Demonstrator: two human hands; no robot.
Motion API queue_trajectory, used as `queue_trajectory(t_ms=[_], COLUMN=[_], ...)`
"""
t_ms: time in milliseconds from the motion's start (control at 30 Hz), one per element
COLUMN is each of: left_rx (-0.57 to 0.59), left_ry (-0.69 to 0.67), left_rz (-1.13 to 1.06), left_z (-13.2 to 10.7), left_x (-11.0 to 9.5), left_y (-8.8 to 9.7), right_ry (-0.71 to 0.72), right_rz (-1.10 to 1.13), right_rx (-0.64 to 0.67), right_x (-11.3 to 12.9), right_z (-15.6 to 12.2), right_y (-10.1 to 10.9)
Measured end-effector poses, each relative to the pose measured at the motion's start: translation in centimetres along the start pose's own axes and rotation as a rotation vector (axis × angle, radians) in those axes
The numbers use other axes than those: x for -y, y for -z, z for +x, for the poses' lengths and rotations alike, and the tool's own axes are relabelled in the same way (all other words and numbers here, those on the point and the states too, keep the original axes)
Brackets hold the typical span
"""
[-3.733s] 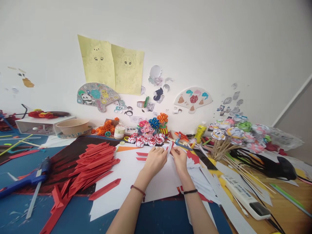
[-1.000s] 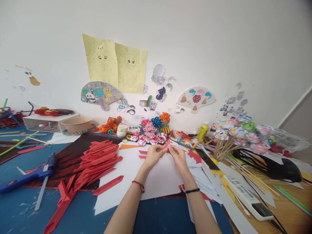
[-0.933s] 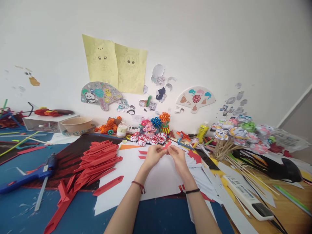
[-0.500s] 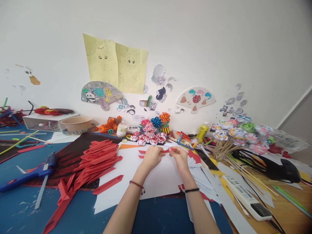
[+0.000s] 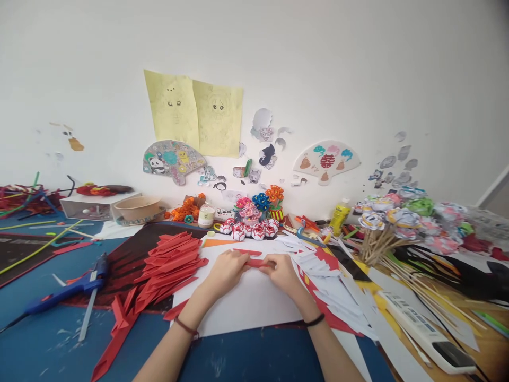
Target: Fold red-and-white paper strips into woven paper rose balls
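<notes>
Both hands are down on the worktop, close together, with a narrow folded red paper strip point(image 5: 258, 262) lying flat between them. The left hand point(image 5: 226, 268) has its fingers curled and closed on the strip's left end, pressing it onto the white sheet point(image 5: 246, 305) underneath. The right hand point(image 5: 281, 270) does the same at the other end, fingertips bent down on the paper. Whether the thumbs are tucked under the strip, I cannot tell.

Just beyond the hands, another red strip point(image 5: 247, 252) lies on the same sheet. To the left of the left hand sits a heap of folded red pieces point(image 5: 170, 260), and further left a blue glue gun point(image 5: 66, 291). Right of the right hand, white paper offcuts point(image 5: 336, 284) are spread about, with a bunch of paper flowers on sticks point(image 5: 397, 220) well beyond them. Past the hands, near the wall, is a row of small red-and-white paper balls point(image 5: 250, 231).
</notes>
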State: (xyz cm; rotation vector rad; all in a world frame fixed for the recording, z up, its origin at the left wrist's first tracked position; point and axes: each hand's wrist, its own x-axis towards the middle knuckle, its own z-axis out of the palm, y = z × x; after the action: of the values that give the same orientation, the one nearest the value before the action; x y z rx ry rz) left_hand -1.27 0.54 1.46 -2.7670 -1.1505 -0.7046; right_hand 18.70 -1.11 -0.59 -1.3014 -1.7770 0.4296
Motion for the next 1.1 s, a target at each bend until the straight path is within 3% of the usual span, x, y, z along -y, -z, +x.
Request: queue_trajectory(t_ms=[167, 433, 667, 967, 1100], left_rx=[-0.026, 0.0, -0.017, 0.066, 0.047], left_ry=[-0.05, 0.027, 0.024, 0.083, 0.119], left_rz=[-0.003, 0.008, -0.028, -0.116, -0.172], left_z=[-0.4, -0.3, -0.3, -0.9, -0.9], left_x=[-0.4, 0.1, 0.2, 1.2, 1.0], left_y=[-0.5, -1.1, -1.7, -1.5, -1.8], right_ry=[0.08, 0.02, 0.095, 0.069, 0.064], right_rz=[-0.134, -0.115, -0.222, -0.061, -0.026], right_rx=[0.036, 0.042, 0.003, 0.066, 0.062], right_x=[-0.3, -0.9, -1.0, -1.7, -2.0], right_z=[-0.2, -0.2, -0.4, 0.0, -0.1], right_y=[-0.7, -1.3, -1.8, -1.3, -1.3])
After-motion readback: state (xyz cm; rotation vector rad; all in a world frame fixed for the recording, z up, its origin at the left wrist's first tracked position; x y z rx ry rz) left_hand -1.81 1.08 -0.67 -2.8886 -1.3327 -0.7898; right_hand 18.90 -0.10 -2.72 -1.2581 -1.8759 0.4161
